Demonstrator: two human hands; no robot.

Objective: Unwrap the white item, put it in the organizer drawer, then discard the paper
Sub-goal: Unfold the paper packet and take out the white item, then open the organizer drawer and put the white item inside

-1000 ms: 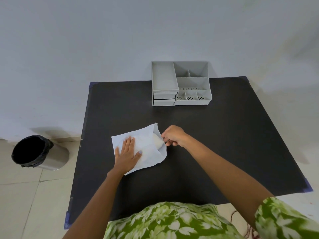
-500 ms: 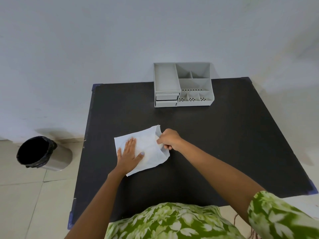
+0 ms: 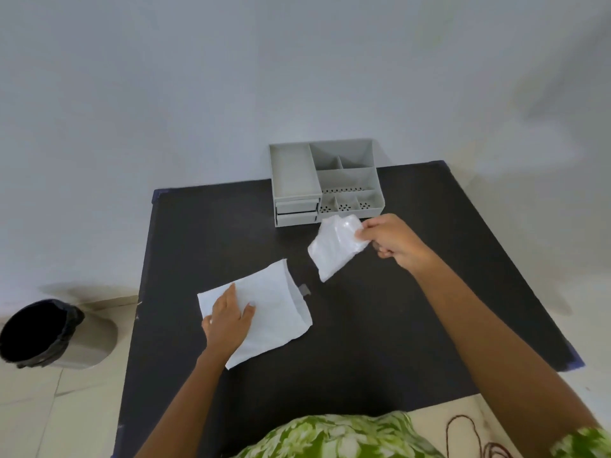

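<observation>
My right hand point(image 3: 391, 241) pinches a white, plastic-looking item point(image 3: 334, 251) by its upper right corner and holds it in the air above the black table point(image 3: 413, 325), just in front of the grey organizer point(image 3: 325, 183). The organizer's two small drawers point(image 3: 296, 213) at its lower left look shut. My left hand point(image 3: 231, 320) lies flat, fingers spread, on the white paper wrapper point(image 3: 274, 309), which rests open-ended on the table to the left of the item.
A bin lined with a black bag point(image 3: 39, 332) stands on the tiled floor left of the table. A small grey scrap point(image 3: 304, 289) lies beside the wrapper's open end. A dark cord point(image 3: 469, 434) lies on the floor at the lower right.
My right hand has pulled the white item out of the paper wrapper and lifted it up and to the right, toward the organizer. My left hand still presses on the paper.
</observation>
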